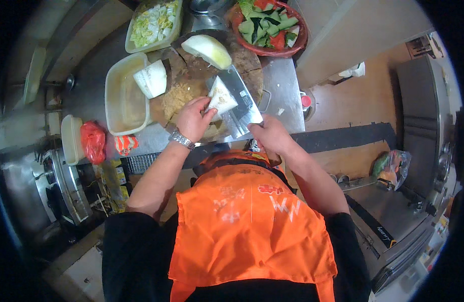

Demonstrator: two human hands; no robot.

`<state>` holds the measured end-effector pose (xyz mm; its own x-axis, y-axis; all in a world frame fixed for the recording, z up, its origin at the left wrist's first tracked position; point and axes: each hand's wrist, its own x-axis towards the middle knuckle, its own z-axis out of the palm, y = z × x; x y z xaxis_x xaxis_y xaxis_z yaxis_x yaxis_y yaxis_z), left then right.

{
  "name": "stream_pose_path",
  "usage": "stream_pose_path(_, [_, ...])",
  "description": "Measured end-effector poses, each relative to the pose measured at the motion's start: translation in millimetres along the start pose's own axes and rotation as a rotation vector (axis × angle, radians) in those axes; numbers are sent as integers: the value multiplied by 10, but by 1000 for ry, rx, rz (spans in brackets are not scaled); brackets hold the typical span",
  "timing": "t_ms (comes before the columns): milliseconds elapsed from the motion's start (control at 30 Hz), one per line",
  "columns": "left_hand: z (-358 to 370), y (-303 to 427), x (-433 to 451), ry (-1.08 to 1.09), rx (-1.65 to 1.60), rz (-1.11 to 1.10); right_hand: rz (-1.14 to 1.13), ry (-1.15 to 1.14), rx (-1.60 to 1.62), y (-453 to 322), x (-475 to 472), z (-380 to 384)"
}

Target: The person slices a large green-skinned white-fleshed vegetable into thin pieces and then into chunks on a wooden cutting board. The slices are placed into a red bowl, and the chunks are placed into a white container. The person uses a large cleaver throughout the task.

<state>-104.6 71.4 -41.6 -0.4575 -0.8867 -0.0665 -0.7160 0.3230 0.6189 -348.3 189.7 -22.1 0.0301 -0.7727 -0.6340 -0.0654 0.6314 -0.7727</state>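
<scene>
A round wooden chopping block (pixel 179 92) lies before me. My left hand (pixel 194 117), with a metal watch at its wrist, holds the near end of a pale wedge of gourd or melon (pixel 221 96) between thumb and fingers. Gripped in my right hand (pixel 271 134) is a wide-bladed cleaver (pixel 244 99); its blade lies nearly flat, right beside and partly under the wedge. The cleaver's handle is mostly hidden by the hand. At the block's far side rests a larger pale gourd piece (pixel 206 51). Another cut piece (pixel 152 79) leans across a tub's rim.
An empty-looking plastic tub (pixel 127 109) stands left of the block, near a tub of chopped cabbage (pixel 155 23). A red-lined bowl of cut vegetables (pixel 269 28) sits at the far right. A red plastic bag (pixel 93 142) lies left. The steel table (pixel 288 94) ends at right.
</scene>
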Motion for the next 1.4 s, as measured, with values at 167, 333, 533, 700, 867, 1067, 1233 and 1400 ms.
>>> stream_pose_path(167, [-62, 24, -30, -35, 111, -40, 40, -85, -51, 2, 12, -35])
stream_pose_path(333, [-82, 14, -16, -48, 72, -58, 52, -148, -105, -36, 134, 80])
stream_pose_path(533, [1, -73, -94, 15, 34, -130, 89, -188, -318, -85, 150, 52])
stream_pose_path(700, [51, -27, -201, 79, -181, -274, -54, -173, -466, -227, 274, 342])
stream_pose_path(867, [-170, 404, -80, 187, -210, -120, -218, -72, -435, -326, 82, 181])
stream_pose_path(1067, [-299, 998, 877, 149, -40, 148, -139, 48, -34, -682, -368, -453])
stream_pose_path(1233, [-162, 1250, 2126, 32, 110, 175, -64, 189, 96, -689, -311, -743])
stream_pose_path(1400, [-78, 1232, 2207, 47, 187, 233, 26, 330, 113, -147, -522, -844])
